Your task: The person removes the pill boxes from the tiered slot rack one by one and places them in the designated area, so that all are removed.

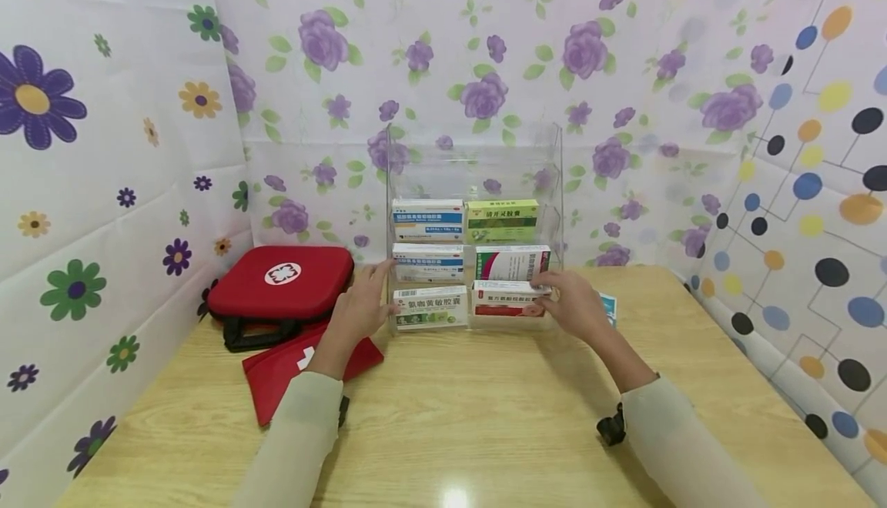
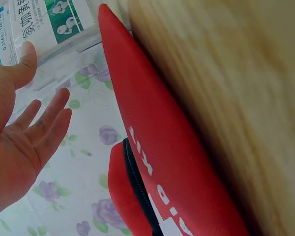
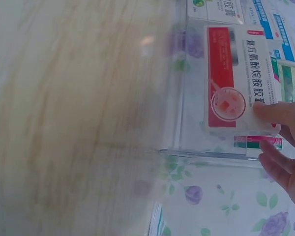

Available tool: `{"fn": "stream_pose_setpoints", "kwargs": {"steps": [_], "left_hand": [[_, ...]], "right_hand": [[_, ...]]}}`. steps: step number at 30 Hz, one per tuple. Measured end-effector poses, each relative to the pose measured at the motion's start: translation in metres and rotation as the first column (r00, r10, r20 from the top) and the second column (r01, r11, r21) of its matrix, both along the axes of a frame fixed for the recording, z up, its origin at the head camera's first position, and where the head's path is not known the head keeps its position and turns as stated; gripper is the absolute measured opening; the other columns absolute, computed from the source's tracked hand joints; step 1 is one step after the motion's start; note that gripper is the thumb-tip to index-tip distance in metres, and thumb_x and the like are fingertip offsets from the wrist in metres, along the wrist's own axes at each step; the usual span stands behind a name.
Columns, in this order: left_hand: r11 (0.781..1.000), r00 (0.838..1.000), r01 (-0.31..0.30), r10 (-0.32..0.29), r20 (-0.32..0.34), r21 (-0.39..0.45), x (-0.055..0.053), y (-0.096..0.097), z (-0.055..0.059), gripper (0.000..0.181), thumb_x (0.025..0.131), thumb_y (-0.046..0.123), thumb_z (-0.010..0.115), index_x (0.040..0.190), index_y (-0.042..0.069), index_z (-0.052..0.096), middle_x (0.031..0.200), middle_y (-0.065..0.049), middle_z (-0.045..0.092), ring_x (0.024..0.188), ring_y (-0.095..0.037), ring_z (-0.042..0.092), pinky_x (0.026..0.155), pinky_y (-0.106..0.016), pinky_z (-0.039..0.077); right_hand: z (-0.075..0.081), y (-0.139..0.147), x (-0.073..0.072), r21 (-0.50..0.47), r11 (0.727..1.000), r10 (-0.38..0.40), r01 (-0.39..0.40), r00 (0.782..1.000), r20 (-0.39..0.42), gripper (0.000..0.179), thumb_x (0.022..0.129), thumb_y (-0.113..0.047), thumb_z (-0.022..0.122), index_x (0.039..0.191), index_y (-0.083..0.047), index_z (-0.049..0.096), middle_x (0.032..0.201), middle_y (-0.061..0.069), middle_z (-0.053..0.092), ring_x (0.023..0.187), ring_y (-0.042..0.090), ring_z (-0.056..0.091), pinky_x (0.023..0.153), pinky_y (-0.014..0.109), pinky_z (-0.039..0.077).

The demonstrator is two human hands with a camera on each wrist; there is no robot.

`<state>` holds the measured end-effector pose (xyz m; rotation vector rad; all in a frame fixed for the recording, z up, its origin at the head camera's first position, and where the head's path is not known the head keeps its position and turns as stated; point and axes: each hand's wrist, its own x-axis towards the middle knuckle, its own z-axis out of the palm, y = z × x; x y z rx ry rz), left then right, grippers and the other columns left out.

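Observation:
A clear acrylic rack [image 1: 478, 155] holds several medicine boxes in tiers. My right hand [image 1: 571, 304] pinches the right end of a red-and-white medicine box [image 3: 243, 81] at the lowest tier, thumb on its front. At the rack's left side is my left hand [image 1: 359, 304], fingers extended, its thumb by a white-and-green medicine box [image 1: 431, 308]. In the left wrist view that hand [image 2: 19, 132] has nothing in its palm. A green-and-magenta box [image 1: 511, 263] stands behind the pinched one. Blue-and-white boxes [image 1: 427, 222] and a yellow-green box [image 1: 502, 220] sit higher.
On the left of the wooden table [image 1: 450, 416] lies a red first-aid case [image 1: 280, 281] with a black handle. A red pouch [image 2: 152, 123] with a white cross lies partly under my left forearm. A blue-and-white item [image 1: 609, 308] is behind my right hand. Patterned cloth walls surround the table.

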<state>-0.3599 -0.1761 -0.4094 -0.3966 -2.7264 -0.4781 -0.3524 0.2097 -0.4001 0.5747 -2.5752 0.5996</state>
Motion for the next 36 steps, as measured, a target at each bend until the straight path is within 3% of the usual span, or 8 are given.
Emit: {"fn": "stream_pose_setpoints", "kwargs": {"steps": [3,8,14,19,26,32,36], "left_hand": [[1.000,1.000,0.010,-0.010,-0.009,0.006,-0.001,0.001,-0.001,0.087,0.083,0.026,0.082,0.151,0.024,0.028,0.139,-0.015,0.046,0.087,-0.032,0.060,0.060,-0.044,0.052],[0.999,0.999,0.027,-0.028,0.030,0.026,0.000,0.002,-0.002,0.086,0.085,0.025,0.079,0.152,0.023,0.025,0.138,-0.016,0.049,0.091,-0.031,0.060,0.056,-0.040,0.048],[0.998,0.998,0.043,-0.045,0.053,0.034,0.001,0.003,-0.002,0.085,0.087,0.024,0.078,0.153,0.019,0.024,0.139,-0.014,0.051,0.095,-0.028,0.058,0.056,-0.036,0.047],[0.998,0.997,0.041,-0.044,0.068,0.043,-0.001,0.003,-0.001,0.085,0.088,0.024,0.077,0.152,0.020,0.023,0.135,-0.012,0.054,0.093,-0.026,0.056,0.058,-0.036,0.046],[0.998,0.996,0.037,-0.041,0.078,0.052,-0.002,0.003,0.001,0.085,0.087,0.023,0.078,0.152,0.020,0.023,0.137,-0.010,0.054,0.099,-0.026,0.057,0.057,-0.037,0.046],[0.997,0.997,0.053,-0.057,0.060,0.063,-0.003,0.003,0.000,0.086,0.086,0.022,0.079,0.151,0.019,0.024,0.135,-0.010,0.057,0.103,-0.026,0.059,0.059,-0.038,0.048],[0.996,0.997,0.066,-0.069,0.041,0.064,-0.003,0.004,0.000,0.086,0.085,0.020,0.080,0.150,0.018,0.024,0.132,-0.012,0.059,0.097,-0.027,0.059,0.061,-0.038,0.049]], "right_hand": [[0.005,-0.002,0.001,-0.006,1.000,0.005,-0.005,1.000,-0.016,0.029,0.083,-0.011,0.080,0.111,-0.014,0.075,0.118,0.006,0.069,0.106,0.032,0.064,0.070,0.043,0.052],[0.007,-0.002,0.003,-0.046,0.999,0.014,-0.016,0.999,-0.035,0.029,0.083,-0.008,0.079,0.111,-0.011,0.074,0.119,0.008,0.068,0.109,0.033,0.064,0.076,0.045,0.053],[0.010,-0.001,0.005,-0.148,0.985,0.072,-0.088,0.991,-0.110,0.029,0.081,-0.001,0.080,0.109,-0.005,0.074,0.118,0.011,0.068,0.112,0.034,0.062,0.089,0.049,0.051],[0.016,-0.003,0.011,-0.201,0.968,0.113,-0.154,0.973,-0.201,0.028,0.080,0.003,0.079,0.107,-0.003,0.074,0.114,0.010,0.068,0.106,0.032,0.064,0.078,0.046,0.054],[0.021,-0.006,0.017,-0.204,0.956,0.158,-0.210,0.957,-0.244,0.026,0.082,0.002,0.078,0.107,-0.004,0.074,0.114,0.009,0.068,0.094,0.025,0.066,0.050,0.025,0.048],[0.021,-0.010,0.023,-0.200,0.951,0.182,-0.234,0.951,-0.250,0.026,0.082,0.001,0.078,0.108,-0.003,0.074,0.114,0.011,0.068,0.095,0.026,0.067,0.052,0.023,0.051],[0.019,-0.014,0.026,-0.210,0.950,0.184,-0.232,0.956,-0.227,0.026,0.083,-0.002,0.078,0.108,-0.004,0.074,0.115,0.011,0.069,0.102,0.028,0.066,0.054,0.024,0.053]]}}
